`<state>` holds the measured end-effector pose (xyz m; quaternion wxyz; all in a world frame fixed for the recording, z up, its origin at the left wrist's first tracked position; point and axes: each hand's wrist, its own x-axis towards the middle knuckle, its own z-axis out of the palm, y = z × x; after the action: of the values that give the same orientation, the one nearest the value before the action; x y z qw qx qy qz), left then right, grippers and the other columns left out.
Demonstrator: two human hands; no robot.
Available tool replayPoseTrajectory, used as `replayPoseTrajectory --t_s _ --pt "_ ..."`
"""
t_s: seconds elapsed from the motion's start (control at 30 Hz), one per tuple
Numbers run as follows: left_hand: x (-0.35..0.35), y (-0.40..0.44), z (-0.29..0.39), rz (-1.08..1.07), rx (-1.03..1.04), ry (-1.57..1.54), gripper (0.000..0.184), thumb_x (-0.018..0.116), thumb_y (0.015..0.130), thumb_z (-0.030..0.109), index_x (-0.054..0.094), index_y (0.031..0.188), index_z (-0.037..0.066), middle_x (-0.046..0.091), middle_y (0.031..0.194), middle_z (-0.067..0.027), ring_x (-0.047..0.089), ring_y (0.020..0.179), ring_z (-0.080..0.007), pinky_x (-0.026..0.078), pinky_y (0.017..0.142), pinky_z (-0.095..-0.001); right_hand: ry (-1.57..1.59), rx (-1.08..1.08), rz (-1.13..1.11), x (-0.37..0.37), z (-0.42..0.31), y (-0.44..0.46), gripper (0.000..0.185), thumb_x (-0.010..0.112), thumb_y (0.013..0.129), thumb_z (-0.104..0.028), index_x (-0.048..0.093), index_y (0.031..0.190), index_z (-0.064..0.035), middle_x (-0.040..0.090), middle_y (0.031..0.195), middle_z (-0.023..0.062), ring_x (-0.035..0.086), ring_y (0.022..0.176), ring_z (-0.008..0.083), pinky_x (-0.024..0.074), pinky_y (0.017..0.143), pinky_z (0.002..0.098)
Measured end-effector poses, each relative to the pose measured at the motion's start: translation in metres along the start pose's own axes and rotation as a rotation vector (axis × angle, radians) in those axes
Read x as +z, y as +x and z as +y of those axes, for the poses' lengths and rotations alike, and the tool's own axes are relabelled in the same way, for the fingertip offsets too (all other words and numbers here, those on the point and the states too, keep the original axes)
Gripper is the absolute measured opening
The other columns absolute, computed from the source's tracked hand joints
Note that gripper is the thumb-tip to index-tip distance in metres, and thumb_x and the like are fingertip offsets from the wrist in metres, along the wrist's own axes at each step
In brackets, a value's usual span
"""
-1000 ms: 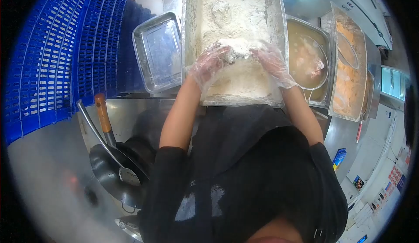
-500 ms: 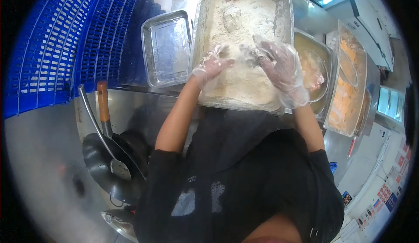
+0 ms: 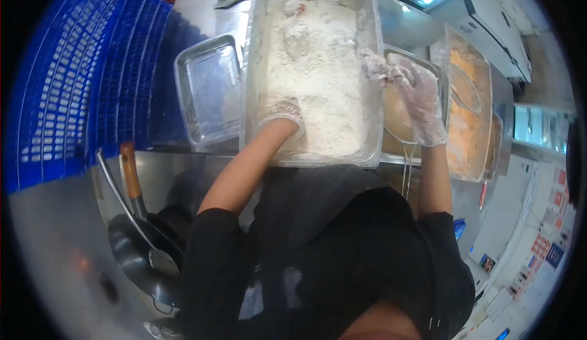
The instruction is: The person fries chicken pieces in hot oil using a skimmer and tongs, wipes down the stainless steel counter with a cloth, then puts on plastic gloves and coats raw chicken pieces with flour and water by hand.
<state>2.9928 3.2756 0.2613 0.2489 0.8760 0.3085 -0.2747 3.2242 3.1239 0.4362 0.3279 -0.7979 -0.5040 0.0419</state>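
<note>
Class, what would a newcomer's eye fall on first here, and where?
First, the deep grey rectangular tray of white powder at top centre, with the clear-gloved left hand in it. Next, the tall bright-blue plastic lattice basket at far left, then the round black wok at lower left.

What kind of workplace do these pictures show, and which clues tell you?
Probably a commercial kitchen: a deep metal tray of flour-like powder, a wok and a blue plastic crate.

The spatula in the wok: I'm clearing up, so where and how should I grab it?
I'd take the spatula by its metal handle's free end, from the left: that end juts well past the wok, and a wooden handle sits close on its right.
</note>
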Motion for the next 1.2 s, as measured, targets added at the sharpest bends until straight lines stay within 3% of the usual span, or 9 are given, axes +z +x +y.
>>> replayPoseTrajectory --t_s 0.2,0.4,0.6,0.67,0.73,0.9,1.0,1.1,1.2 --pt "-0.01 0.0 -0.016 0.011 0.203 0.14 0.039 0.044 0.085 0.016 0.053 0.12 0.0 0.057 0.118 -0.0214 0.054 0.111 -0.0323 0.043 0.095 -0.0383 0.093 0.307 0.121 -0.055 0.021 -0.01 0.024 0.059 0.083 -0.013 0.063 0.103 0.0001 0.066 0.09 0.0164 0.064 0.083 0.0259 0.0477 0.074 0.0313" --pt "-0.029 -0.034 -0.005 -0.177 0.145 0.247 0.04 0.05 0.085 0.025 0.057 0.118 0.004 0.055 0.122 -0.0187 0.05 0.117 -0.0299 0.039 0.099 -0.0382 0.007 0.274 0.128 -0.034 0.076 -0.03 0.024 0.059 0.084 -0.015 0.063 0.102 -0.0008 0.066 0.09 0.0119 0.062 0.081 0.0202 0.0469 0.075 0.03" --pt "-0.01 -0.024 -0.02 -0.144 0.175 0.262 0.047 0.056 0.081 0.038 0.061 0.111 0.002 0.059 0.114 -0.0198 0.057 0.106 -0.0318 0.044 0.092 -0.0387 0.385 0.477 0.213 0.013 0.086 -0.056 0.02 0.057 0.087 -0.013 0.062 0.101 0.0001 0.065 0.087 0.0054 0.06 0.081 0.0136 0.0475 0.074 0.0265" --pt "-0.008 -0.023 -0.022 -0.128 0.193 0.248 0.048 0.057 0.08 0.039 0.062 0.108 0.002 0.06 0.111 -0.0201 0.057 0.105 -0.0321 0.044 0.091 -0.0388 -0.104 0.6 0.028 0.018 0.08 -0.06 0.018 0.057 0.087 -0.015 0.063 0.096 -0.0012 0.065 0.082 0.0047 0.059 0.075 0.0135 0.0474 0.07 0.0268" --pt "-0.006 -0.024 -0.024 -0.108 0.204 0.232 0.048 0.058 0.078 0.04 0.063 0.106 0.001 0.061 0.109 -0.0203 0.058 0.103 -0.0324 0.045 0.09 -0.0389 -0.093 0.566 0.007 0.006 0.071 -0.06 0.017 0.057 0.086 -0.016 0.064 0.091 -0.0019 0.065 0.078 0.0039 0.058 0.069 0.0121 0.0468 0.064 0.0271" --pt "-0.035 -0.048 -0.005 -0.154 0.188 0.058 0.042 0.054 0.084 0.032 0.059 0.114 0.003 0.058 0.113 -0.022 0.056 0.107 -0.0342 0.044 0.091 -0.0403 0.456 0.617 0.065 -0.023 0.036 -0.057 0.015 0.06 0.084 -0.015 0.064 0.089 -0.0019 0.065 0.078 0.0047 0.058 0.069 0.0111 0.0459 0.061 0.0267" --pt "-0.051 -0.059 0.002 -0.174 0.161 0.032 0.039 0.05 0.086 0.033 0.06 0.11 0.003 0.058 0.113 -0.0218 0.056 0.106 -0.0348 0.044 0.091 -0.0404 0.346 0.787 -0.013 -0.021 0.044 -0.051 0.018 0.059 0.084 -0.016 0.064 0.092 -0.0002 0.066 0.077 0.0046 0.058 0.07 0.0105 0.0461 0.064 0.0251" --pt "-0.05 -0.06 0.0 -0.078 0.205 -0.091 0.041 0.047 0.087 0.033 0.058 0.114 0.004 0.058 0.115 -0.0213 0.055 0.107 -0.0348 0.043 0.092 -0.0409 -0.118 0.586 -0.04 0.0 0.058 -0.04 0.023 0.058 0.084 -0.017 0.062 0.098 0.0009 0.065 0.079 0.0051 0.058 0.068 0.0131 0.0467 0.065 0.0259" --pt "-0.063 -0.055 0.005 -0.047 0.261 -0.052 0.048 0.061 0.08 0.031 0.054 0.119 0.004 0.058 0.113 -0.0201 0.056 0.105 -0.0345 0.045 0.09 -0.0384 -0.055 0.524 0.122 0.011 0.057 -0.036 0.027 0.056 0.084 -0.019 0.062 0.101 0.0009 0.066 0.087 0.0075 0.061 0.074 0.0174 0.0476 0.07 0.0285"
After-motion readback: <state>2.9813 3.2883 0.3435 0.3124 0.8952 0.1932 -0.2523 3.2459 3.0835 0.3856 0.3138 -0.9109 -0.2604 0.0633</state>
